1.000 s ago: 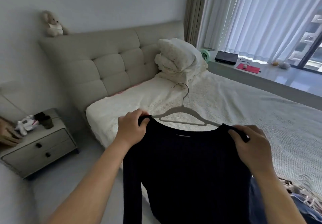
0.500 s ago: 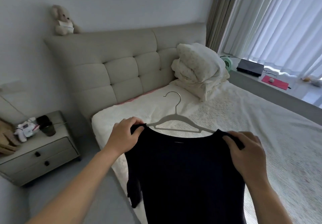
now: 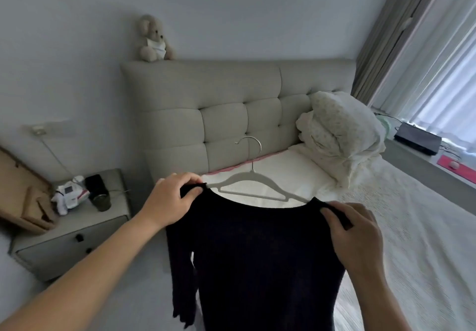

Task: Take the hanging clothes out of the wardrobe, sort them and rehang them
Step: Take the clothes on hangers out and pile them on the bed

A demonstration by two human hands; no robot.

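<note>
You've got the dark top [image 3: 260, 258] pinched at both shoulders, left hand [image 3: 172, 201] and right hand [image 3: 353, 230] each gripping fabric w/ the hanger [image 3: 247, 181] inside. It hangs over the bed [image 3: 412, 227] edge, held wide so it probably stays flat for sorting.

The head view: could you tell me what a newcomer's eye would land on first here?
First, the dark long-sleeved top on a white hanger, held up in the centre with the left hand and right hand gripping its shoulders. Behind it stands the tufted headboard with a teddy bear sitting on its top edge, and folded bedding is piled on the bed at right.
</note>
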